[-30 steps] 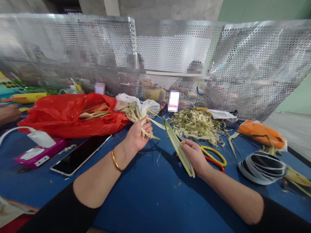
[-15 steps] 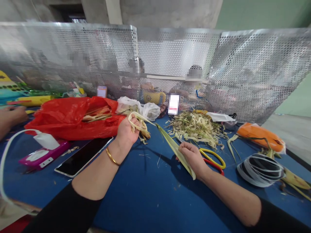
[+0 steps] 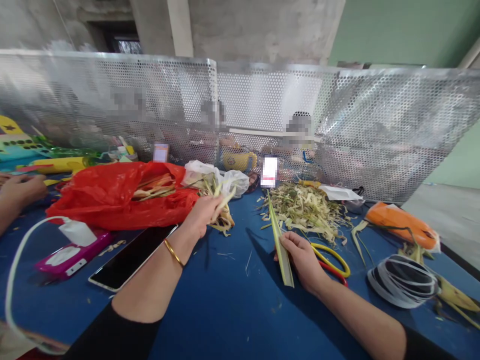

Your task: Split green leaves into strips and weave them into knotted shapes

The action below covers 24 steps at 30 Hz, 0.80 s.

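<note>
My right hand (image 3: 302,257) is closed on a long pale-green corn husk leaf (image 3: 276,227), which stands slanted between thumb and fingers. Behind that hand show the yellow and red handles of scissors (image 3: 339,255); whether the hand also grips them I cannot tell. My left hand (image 3: 204,212), palm turned down, has its fingers pinched around pale husk strips (image 3: 228,196), partly hidden by the hand. Just under it lies a small bunch of dried husk (image 3: 225,220), beside the white plastic bag.
A heap of shredded husk (image 3: 307,207) lies behind my right hand. The red bag (image 3: 101,195), phone (image 3: 131,257) and purple power strip (image 3: 71,257) are leftward. To the right are an orange packet (image 3: 401,225) and coiled white strapping (image 3: 403,282). A perforated metal screen (image 3: 262,95) stands behind; another person's hand (image 3: 22,190) works far left.
My left hand has turned palm down, and its pale strip no longer reaches toward the leaf. In my right hand the leaf has swung more upright. The view has tilted slightly up.
</note>
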Motion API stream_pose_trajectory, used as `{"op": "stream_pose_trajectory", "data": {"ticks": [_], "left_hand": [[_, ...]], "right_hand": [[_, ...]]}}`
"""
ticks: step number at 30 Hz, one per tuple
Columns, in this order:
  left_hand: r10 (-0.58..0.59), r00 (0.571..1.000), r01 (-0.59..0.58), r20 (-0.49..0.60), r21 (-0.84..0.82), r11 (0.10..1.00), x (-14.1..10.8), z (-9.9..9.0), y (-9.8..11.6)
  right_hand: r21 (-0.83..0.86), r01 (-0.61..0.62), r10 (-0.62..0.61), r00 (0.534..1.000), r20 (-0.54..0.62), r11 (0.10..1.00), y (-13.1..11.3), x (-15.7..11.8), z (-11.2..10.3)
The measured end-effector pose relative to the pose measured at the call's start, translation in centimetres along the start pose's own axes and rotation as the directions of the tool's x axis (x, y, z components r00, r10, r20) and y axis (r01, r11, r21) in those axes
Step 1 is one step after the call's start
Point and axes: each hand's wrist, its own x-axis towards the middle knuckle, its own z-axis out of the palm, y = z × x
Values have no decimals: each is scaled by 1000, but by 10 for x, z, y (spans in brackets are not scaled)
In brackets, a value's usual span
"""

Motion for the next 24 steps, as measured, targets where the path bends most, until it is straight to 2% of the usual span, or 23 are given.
{"op": "stream_pose_trajectory", "data": {"ticks": [1,2,4,5,6,8,9,10,12,13,15,16,18,21,24], "left_hand": [[7,1000,-8,6,106,994,-3,2,-3],[79,997,-82,25,362,929,-8,3,-4],[232,969,-222,84,709,669,-19,5,-5],[304,945,-282,124,779,560,-26,7,-4],[382,910,-344,158,802,489,-33,9,-4],[545,810,-487,219,769,414,-47,16,-6],[574,776,-536,263,754,379,-54,21,-8],[553,780,-547,294,749,373,-59,25,-12],[362,876,-468,319,743,479,-68,34,-23],[260,909,-416,325,727,546,-70,38,-28],[100,939,-305,330,660,687,-73,44,-39],[71,946,-255,315,593,764,-73,46,-42],[97,962,-211,256,466,859,-72,48,-46],[157,978,-196,137,349,916,-72,49,-46],[107,988,-134,109,276,952,-75,51,-50]], "right_hand": [[6,10,-10,1000,-11,1000,0,0,0],[0,22,-22,999,-25,1000,-1,0,0],[-43,41,-43,998,-48,998,-1,0,0],[-72,51,-56,997,-61,996,-1,1,0],[-102,66,-73,995,-72,993,-2,0,0],[-176,117,-132,989,-74,977,-2,-1,0],[-219,160,-177,983,-58,962,-3,-3,1],[-268,210,-227,973,-33,940,-4,-6,3],[-358,302,-310,950,37,884,-6,-13,7],[-387,330,-330,942,69,861,-7,-17,9],[-405,336,-322,941,103,850,-10,-24,12],[-399,316,-298,948,107,861,-11,-26,12],[-380,249,-225,969,106,891,-14,-29,9],[-301,133,-126,991,41,944,-21,-31,-1],[-40,54,-58,992,-115,998,-30,-34,-12]]}}
